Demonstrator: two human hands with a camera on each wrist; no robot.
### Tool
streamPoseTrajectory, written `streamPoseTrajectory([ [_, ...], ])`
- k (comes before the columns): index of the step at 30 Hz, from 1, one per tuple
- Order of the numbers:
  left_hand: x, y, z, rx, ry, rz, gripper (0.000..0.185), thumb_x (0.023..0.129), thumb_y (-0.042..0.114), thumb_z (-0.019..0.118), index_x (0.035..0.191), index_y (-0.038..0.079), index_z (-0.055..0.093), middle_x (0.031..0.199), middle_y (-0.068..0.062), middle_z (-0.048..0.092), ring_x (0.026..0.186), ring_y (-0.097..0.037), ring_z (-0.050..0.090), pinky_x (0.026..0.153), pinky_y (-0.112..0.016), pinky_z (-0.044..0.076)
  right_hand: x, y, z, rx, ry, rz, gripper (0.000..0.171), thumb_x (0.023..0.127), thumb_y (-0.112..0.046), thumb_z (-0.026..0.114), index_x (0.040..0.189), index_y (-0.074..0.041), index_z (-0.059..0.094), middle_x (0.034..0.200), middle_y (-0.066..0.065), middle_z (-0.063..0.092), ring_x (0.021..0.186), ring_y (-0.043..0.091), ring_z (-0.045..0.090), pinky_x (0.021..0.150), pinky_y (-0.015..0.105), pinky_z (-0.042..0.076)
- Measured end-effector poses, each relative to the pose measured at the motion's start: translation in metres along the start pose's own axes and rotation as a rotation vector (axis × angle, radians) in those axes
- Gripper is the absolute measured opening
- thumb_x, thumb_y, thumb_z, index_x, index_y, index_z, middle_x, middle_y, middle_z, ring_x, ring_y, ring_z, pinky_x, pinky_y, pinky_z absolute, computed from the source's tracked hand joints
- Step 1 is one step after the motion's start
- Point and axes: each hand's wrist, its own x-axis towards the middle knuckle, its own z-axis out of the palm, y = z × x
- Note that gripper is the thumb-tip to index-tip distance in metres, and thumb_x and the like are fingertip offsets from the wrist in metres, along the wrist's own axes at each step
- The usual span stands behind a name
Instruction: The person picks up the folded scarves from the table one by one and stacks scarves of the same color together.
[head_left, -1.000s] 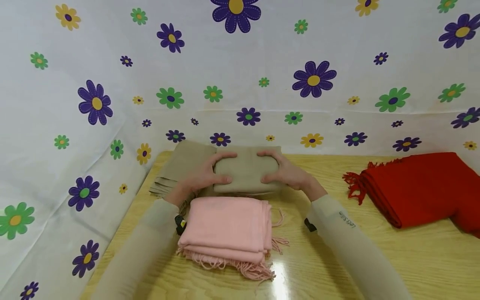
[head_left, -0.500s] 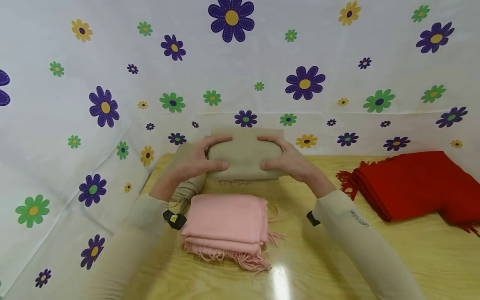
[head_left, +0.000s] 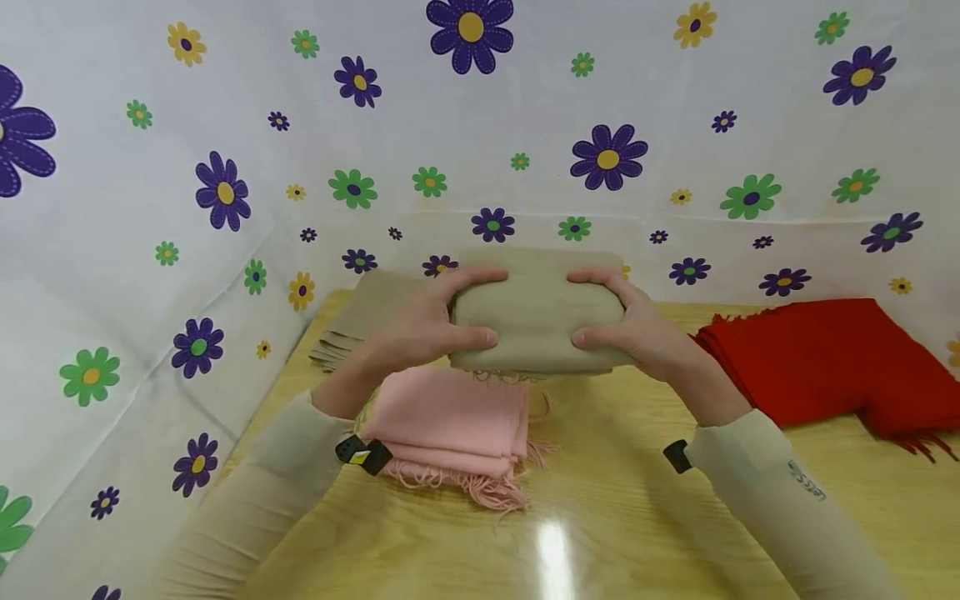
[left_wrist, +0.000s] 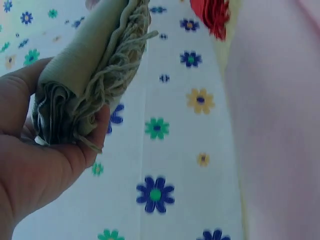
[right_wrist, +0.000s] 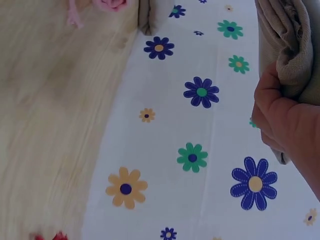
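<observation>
A folded beige scarf (head_left: 536,312) is held up off the table between both hands in the head view. My left hand (head_left: 420,325) grips its left end, thumb on the near face and fingers over the far side. The right hand (head_left: 645,333) grips the right end the same way. In the left wrist view the scarf (left_wrist: 82,55) shows its stacked folds and loose fringe inside the curled left hand (left_wrist: 40,160). The right wrist view has the right hand (right_wrist: 290,115) curled round the scarf's folded end (right_wrist: 285,40).
A folded pink scarf (head_left: 450,417) lies on the wooden table (head_left: 600,500), below the held one. Behind the left hand lies another folded beige cloth (head_left: 375,308). A red scarf (head_left: 817,358) with fringe lies at the right. Flowered white cloth (head_left: 525,108) hangs along the back and left.
The beige scarf has risen from beside the other beige cloth, and both hands have carried it to the right and nearer. The pink and red scarves stay on the table.
</observation>
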Motion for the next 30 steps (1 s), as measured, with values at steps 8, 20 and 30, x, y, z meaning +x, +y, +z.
streamPoseTrajectory([
  [8, 0.008, 0.005, 0.079, 0.067, 0.052, -0.164, 0.073, 0.078, 0.016, 0.079, 0.144, 0.029, 0.050, 0.133, -0.014, 0.042, 0.108, -0.028, 0.051, 0.088, -0.044, 0.048, -0.050, 0.038, -0.029, -0.102, 0.009, 0.099, 0.067, 0.086, -0.012, 0.075, 0.142, -0.020, 0.038, 0.132, 0.018, 0.039, 0.102, 0.036, 0.054, 0.079, 0.038, 0.053],
  [20, -0.004, -0.038, 0.157, 0.234, -0.057, -0.223, 0.059, 0.089, 0.011, 0.066, 0.144, 0.012, 0.043, 0.148, -0.038, 0.019, 0.132, -0.047, 0.036, 0.098, -0.053, 0.044, -0.078, 0.090, -0.032, -0.512, -0.251, 0.205, 0.077, 0.081, -0.029, 0.082, 0.144, -0.016, 0.039, 0.144, 0.018, 0.039, 0.124, 0.035, 0.042, 0.103, 0.056, 0.035],
  [30, -0.013, -0.026, 0.168, 0.461, -0.215, -0.176, 0.060, 0.081, 0.011, 0.068, 0.136, -0.002, 0.047, 0.134, -0.040, 0.037, 0.097, -0.031, 0.055, 0.080, -0.040, 0.052, -0.098, 0.097, -0.035, -0.563, -0.335, 0.137, 0.077, 0.083, -0.036, 0.080, 0.143, -0.011, 0.039, 0.142, 0.015, 0.044, 0.128, 0.032, 0.042, 0.105, 0.056, 0.033],
])
